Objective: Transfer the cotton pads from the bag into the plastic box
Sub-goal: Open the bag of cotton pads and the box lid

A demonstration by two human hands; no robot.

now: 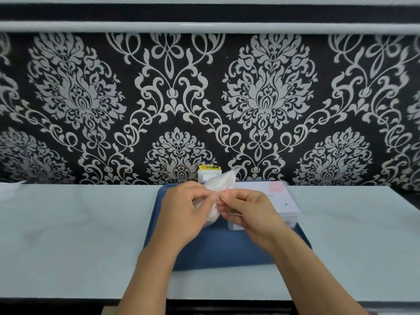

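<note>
I see both hands, left hand (181,212) and right hand (247,210), pinching the bag (213,180) of white cotton pads over the blue tray (218,246). The plastic box (279,201) sits lidded at right. My hands hide the bag's opening.

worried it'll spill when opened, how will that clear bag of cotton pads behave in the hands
The bag probably flops: its thin clear film bunches between the left hand and right hand. Likely light, held up by fingertip pinches. The film looks glossy, so it may be slippery.

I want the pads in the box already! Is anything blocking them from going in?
Yes. The box still looks shut, its lid lying flat on top. The pads are inside the bag, which both hands, left hand and right hand, pinch at its opening.
</note>
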